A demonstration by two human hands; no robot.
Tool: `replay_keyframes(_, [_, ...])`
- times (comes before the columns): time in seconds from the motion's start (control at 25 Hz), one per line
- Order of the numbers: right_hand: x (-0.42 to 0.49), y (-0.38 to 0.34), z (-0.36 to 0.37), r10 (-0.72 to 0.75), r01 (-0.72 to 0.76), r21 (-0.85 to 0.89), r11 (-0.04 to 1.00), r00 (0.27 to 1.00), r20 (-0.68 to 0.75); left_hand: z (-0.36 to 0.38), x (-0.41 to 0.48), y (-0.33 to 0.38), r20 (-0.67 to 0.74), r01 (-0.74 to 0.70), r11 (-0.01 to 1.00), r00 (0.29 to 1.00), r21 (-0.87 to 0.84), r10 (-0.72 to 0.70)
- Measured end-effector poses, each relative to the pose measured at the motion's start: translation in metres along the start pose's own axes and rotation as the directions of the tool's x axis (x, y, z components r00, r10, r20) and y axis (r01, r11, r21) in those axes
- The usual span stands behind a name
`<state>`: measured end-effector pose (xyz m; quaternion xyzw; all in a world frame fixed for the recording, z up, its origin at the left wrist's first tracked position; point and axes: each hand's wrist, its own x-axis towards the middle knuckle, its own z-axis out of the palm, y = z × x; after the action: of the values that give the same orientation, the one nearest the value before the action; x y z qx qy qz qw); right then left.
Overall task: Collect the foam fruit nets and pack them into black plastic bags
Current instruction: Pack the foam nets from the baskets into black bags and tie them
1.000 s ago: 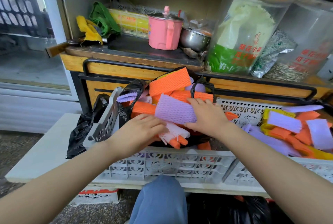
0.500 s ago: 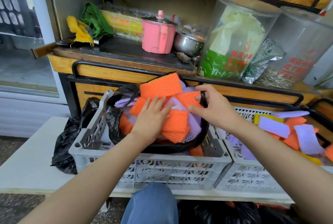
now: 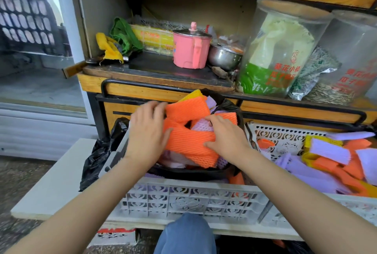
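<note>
A black plastic bag (image 3: pixel 191 173) stands open inside a grey slotted crate (image 3: pixel 183 198), stuffed with orange foam nets (image 3: pixel 191 145) and some purple ones. My left hand (image 3: pixel 145 133) lies on the left side of the pile, fingers spread, thumb across a long orange net. On the right side my right hand (image 3: pixel 227 140) presses flat on the nets, fingers reaching onto a pale purple net (image 3: pixel 201 127). Neither hand grips anything that I can see.
A second crate (image 3: pixel 285 137) to the right holds loose purple, orange and yellow nets (image 3: pixel 336 162). Another black bag (image 3: pixel 98 157) hangs off the left crate's side. Behind, a shelf carries a pink pot (image 3: pixel 190 49), a steel bowl and big clear jars (image 3: pixel 281 49).
My right hand has left the bag's far rim and come down onto the nets. My left hand has slid to the pile's left side. The pile sits lower in the bag.
</note>
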<state>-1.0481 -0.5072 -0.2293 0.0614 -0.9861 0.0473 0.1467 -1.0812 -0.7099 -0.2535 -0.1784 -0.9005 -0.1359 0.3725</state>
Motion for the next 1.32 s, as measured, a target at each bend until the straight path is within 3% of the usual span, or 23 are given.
replay_keyframes(0.08, [0.001,0.000,-0.005,0.026,-0.026,-0.025,0.999,1.000,0.009,-0.006,0.002,-0.014,0.236,0.249,0.967,0.938,0.049,-0.253])
replay_keyframes(0.16, [0.002,-0.001,-0.013,0.045,-0.043,-0.067,0.997,0.999,0.029,-0.012,0.009,-0.014,0.297,0.303,0.950,0.916,-0.078,-0.268])
replay_keyframes(0.28, [0.002,-0.005,-0.032,0.072,-0.070,-0.110,0.992,0.997,0.018,-0.022,0.030,0.013,0.127,0.079,0.964,0.991,-0.254,-0.047])
replay_keyframes(0.4, [-0.006,-0.008,-0.062,0.078,-0.086,-0.101,0.991,0.993,-0.086,-0.030,0.050,0.052,0.024,-0.195,0.953,0.978,-0.232,0.206])
replay_keyframes(0.48, [-0.017,-0.007,-0.089,0.070,-0.082,-0.084,0.993,0.987,-0.145,-0.038,0.056,0.077,-0.067,-0.302,0.927,0.953,-0.222,0.295])
replay_keyframes(0.64, [-0.050,0.003,-0.149,0.054,-0.066,-0.052,0.996,0.976,-0.211,-0.071,0.065,0.124,-0.265,-0.396,0.881,0.906,-0.259,0.329])
replay_keyframes(0.8, [-0.097,0.015,-0.200,0.048,-0.028,0.061,0.998,0.935,-0.351,-0.114,0.068,0.172,-0.322,-0.435,0.741,0.897,-0.511,0.304])
replay_keyframes(1.04, [-0.170,0.029,-0.245,0.151,-0.060,0.174,0.983,0.806,-0.572,-0.155,0.044,0.233,-0.291,-0.391,0.488,0.918,-0.780,0.271])
replay_keyframes(1.16, [-0.203,0.041,-0.242,0.273,-0.134,0.273,0.953,0.775,-0.570,-0.153,0.021,0.254,-0.160,-0.259,0.385,0.949,-0.886,0.271])
replay_keyframes(1.32, [-0.239,0.054,-0.203,0.383,-0.212,0.375,0.902,0.793,-0.474,-0.135,-0.010,0.270,0.071,-0.018,0.287,0.952,-0.958,0.298])
